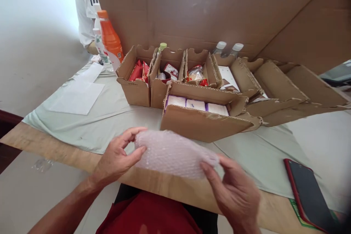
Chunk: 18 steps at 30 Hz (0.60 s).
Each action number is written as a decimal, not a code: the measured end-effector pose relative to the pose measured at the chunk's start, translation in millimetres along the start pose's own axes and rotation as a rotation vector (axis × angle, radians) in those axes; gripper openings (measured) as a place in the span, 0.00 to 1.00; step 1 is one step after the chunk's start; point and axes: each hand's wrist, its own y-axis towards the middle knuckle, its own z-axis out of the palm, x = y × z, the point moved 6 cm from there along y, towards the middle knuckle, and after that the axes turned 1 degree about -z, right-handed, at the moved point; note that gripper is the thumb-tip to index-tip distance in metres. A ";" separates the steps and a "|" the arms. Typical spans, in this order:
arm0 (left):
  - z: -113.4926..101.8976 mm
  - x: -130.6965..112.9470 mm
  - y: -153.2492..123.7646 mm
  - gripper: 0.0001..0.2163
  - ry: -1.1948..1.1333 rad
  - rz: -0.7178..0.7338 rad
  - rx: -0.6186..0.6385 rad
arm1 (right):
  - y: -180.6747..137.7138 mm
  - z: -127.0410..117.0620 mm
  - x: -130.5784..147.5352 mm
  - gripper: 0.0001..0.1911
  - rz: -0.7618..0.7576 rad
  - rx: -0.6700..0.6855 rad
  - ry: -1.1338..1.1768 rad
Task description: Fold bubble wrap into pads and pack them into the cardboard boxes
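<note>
A piece of bubble wrap [174,153], whitish and folded into a long flat shape, stretches between my two hands above the table's front edge. My left hand [120,153] pinches its left end between thumb and fingers. At the right end, my right hand [233,190] grips a corner, thumb on the near side. Whether anything lies inside the wrap cannot be made out. Just beyond it stands a long cardboard box [203,126] holding a row of white and purple packs [195,104].
Behind are several open cardboard boxes [137,93] with red packets [139,70] and other goods. An orange bottle [112,40] stands back left, near a person's white sleeve [83,7]. White sheets [78,97] lie left; a phone [309,190] lies right. Tall cardboard [192,11] rises behind.
</note>
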 end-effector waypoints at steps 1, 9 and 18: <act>-5.8 -24.5 10.9 0.08 0.071 0.138 -0.057 | 12.8 -14.9 11.0 0.06 -0.071 -0.059 -0.079; 17.5 -139.8 133.8 0.03 0.468 0.561 -0.107 | 151.7 -81.1 19.8 0.14 -0.193 -0.207 -0.443; 95.9 -111.2 178.6 0.09 1.131 0.343 0.445 | 197.8 -18.7 -46.4 0.13 -0.087 0.648 -0.804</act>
